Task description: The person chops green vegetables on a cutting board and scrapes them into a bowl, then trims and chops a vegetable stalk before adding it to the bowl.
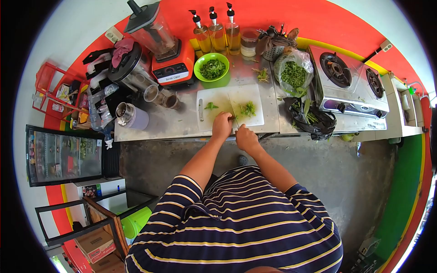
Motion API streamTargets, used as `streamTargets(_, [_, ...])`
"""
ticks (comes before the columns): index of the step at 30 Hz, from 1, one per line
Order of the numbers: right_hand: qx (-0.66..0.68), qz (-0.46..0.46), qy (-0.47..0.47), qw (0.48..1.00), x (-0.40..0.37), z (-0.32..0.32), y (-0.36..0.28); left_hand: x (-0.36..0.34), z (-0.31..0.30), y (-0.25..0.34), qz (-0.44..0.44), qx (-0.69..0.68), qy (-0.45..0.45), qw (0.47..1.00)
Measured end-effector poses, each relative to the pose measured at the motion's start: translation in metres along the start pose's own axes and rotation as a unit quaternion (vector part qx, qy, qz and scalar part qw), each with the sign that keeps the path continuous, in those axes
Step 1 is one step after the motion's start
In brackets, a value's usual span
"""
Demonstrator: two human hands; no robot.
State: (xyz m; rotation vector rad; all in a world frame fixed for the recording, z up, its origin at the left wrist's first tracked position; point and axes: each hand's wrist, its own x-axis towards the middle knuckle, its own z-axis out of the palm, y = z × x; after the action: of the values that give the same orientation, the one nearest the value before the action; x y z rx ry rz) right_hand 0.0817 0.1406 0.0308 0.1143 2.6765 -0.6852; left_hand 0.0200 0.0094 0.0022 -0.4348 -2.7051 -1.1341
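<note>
My right hand (pixel 247 137) is closed round the handle of a knife (pixel 233 109), whose thin blade points away from me across the white cutting board (pixel 204 94). Close against the blade's left side, my left hand (pixel 222 125) has its fingers curled down at the board's near edge; what they hold, if anything, is hidden. Chopped green leaves (pixel 247 109) lie in a small heap right of the blade. A loose green sprig (pixel 210 105) rests on the board's left part. Behind the board stands a lime-green bowl (pixel 212 83) holding more cut greens.
A red blender (pixel 172 68) and a lidded blender jug (pixel 132 73) stand at left. Pump bottles (pixel 217 36) line the back wall. On the right are a plastic bag of greens (pixel 294 75), a black plastic bag (pixel 321 127) and a gas stove (pixel 350 84).
</note>
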Motion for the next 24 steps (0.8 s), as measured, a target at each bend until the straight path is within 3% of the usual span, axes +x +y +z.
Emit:
streamTargets(3, [0.000, -0.003, 0.000, 1.000, 0.011, -0.003, -0.002, 0.000, -0.004, 0.002, -0.092, -0.054, -0.027, 0.994])
streamTargets(5, [-0.012, -0.011, -0.009, 1.000, 0.014, -0.007, -0.001, 0.001, -0.009, 0.002, -0.074, -0.040, -0.057, 0.995])
streamTargets(11, [-0.014, -0.001, -0.013, 1.000, 0.009, 0.003, -0.003, -0.004, -0.005, 0.005, -0.010, 0.027, -0.020, 0.999])
streamTargets(16, [-0.030, -0.029, -0.010, 0.999, 0.014, -0.005, -0.003, -0.013, -0.007, 0.012, -0.008, 0.061, -0.022, 0.998])
streamTargets(24, [0.022, -0.002, -0.022, 1.000, 0.015, -0.005, -0.004, -0.020, -0.007, 0.012, -0.010, 0.040, 0.026, 0.999])
